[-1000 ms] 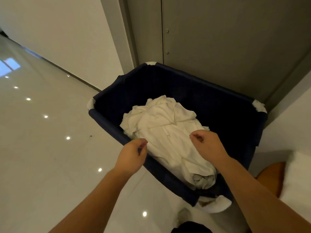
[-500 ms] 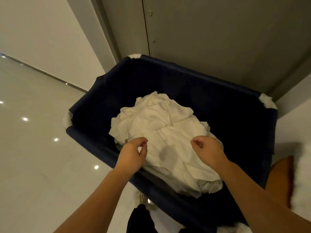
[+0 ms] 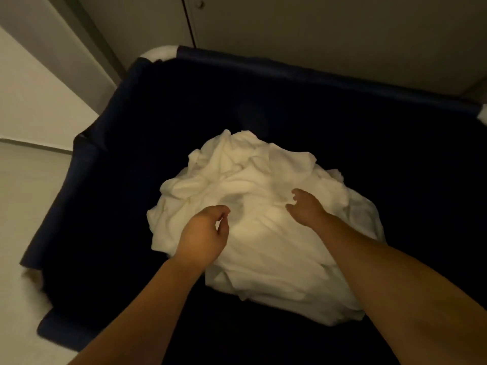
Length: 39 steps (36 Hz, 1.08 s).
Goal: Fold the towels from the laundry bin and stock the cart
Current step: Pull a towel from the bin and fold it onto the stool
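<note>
Loosely curled, left grip (image 3: 203, 233) and right grip (image 3: 305, 206) hold nothing over diagonally heaped towels (image 3: 263, 172).

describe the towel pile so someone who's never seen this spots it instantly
Find the grey door; in front of it stands a big navy fabric laundry bin. Inside, beneath the left hand and right hand, lies a crumpled towel heap. It is the only white, rumpled thing against the bin's dark inside.

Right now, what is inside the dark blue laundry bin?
A crumpled heap of white towels lies inside the laundry bin; the left hand and right hand are over it. Anything beneath the heap is covered.
</note>
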Each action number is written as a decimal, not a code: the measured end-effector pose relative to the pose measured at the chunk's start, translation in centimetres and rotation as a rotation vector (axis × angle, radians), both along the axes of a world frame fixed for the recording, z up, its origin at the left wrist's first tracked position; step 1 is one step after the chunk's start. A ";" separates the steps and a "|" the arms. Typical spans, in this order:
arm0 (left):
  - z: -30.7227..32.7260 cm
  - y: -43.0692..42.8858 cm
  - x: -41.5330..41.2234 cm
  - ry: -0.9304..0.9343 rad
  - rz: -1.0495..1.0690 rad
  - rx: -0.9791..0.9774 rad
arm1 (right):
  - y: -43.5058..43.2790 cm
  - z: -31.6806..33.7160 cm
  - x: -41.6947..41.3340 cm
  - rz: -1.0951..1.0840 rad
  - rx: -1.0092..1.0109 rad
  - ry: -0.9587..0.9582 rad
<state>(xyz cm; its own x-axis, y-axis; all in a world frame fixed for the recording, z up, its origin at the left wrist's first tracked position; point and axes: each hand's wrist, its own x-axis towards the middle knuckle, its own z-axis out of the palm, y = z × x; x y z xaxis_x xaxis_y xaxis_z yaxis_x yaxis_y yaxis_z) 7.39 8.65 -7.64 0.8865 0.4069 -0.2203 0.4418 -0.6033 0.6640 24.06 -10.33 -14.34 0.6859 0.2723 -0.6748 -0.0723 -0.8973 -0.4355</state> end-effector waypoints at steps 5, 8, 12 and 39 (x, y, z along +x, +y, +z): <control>-2.7 2.9 1.2 0.011 -0.034 -0.016 | 3.6 -4.0 2.0 -0.111 -0.016 -0.006; -3.8 3.7 1.5 0.013 -0.049 -0.027 | 4.6 -5.4 2.4 -0.199 0.007 0.008; -4.1 3.9 1.7 0.031 -0.056 -0.043 | 5.0 -6.1 2.1 -0.233 0.044 -0.037; 10.9 -16.4 5.7 -0.293 0.079 0.088 | -6.5 22.3 0.2 -0.352 0.667 -0.261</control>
<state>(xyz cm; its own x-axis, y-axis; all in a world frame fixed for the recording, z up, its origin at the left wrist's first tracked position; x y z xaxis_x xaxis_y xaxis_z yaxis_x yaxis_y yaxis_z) 13.07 -7.79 3.30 0.8719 0.4832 0.0794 0.2869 -0.6356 0.7168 24.25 -16.87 7.95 0.9201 0.3001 -0.2519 -0.1248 -0.3848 -0.9145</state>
